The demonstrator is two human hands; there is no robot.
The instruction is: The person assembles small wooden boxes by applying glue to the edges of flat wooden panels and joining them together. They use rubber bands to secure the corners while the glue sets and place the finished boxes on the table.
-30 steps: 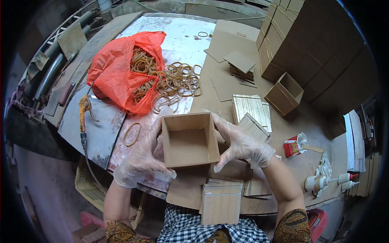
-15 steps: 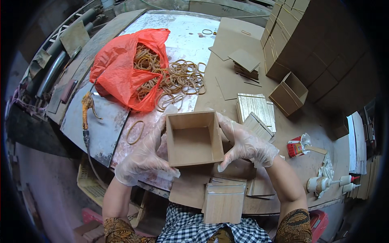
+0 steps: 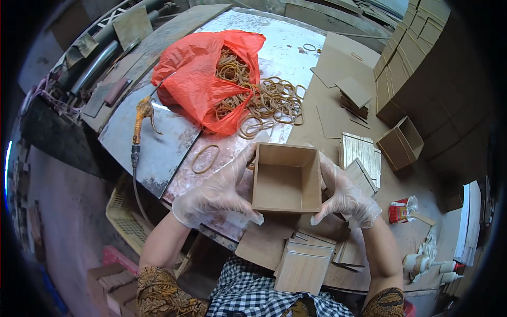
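Between my two gloved hands is a square, open-topped brown fibreboard box (image 3: 287, 182), its inside facing me. My left hand (image 3: 219, 195) grips the box's left wall, thumb by the lower left corner. Against the right wall presses my right hand (image 3: 346, 194), its thumb at the lower right corner; both hands' fingers are partly hidden behind the box. A single rubber band (image 3: 206, 159) lies left of the box. Beyond it, a red plastic bag (image 3: 185, 79) spills a heap of rubber bands (image 3: 277, 100). Thin wooden panels (image 3: 306, 264) are stacked at the near edge.
A second box (image 3: 400, 142) stands on the right by a tall stack of banded boxes (image 3: 406, 53). More panels (image 3: 360, 150) and small boards (image 3: 353, 95) lie nearby. Glue bottles (image 3: 420, 263) and a red carton (image 3: 400, 210) sit right. An orange-handled hose tool (image 3: 140, 124) lies left.
The view has turned left, so the table and its things appear shifted rightward. The box stays between my hands, with much the same grip.
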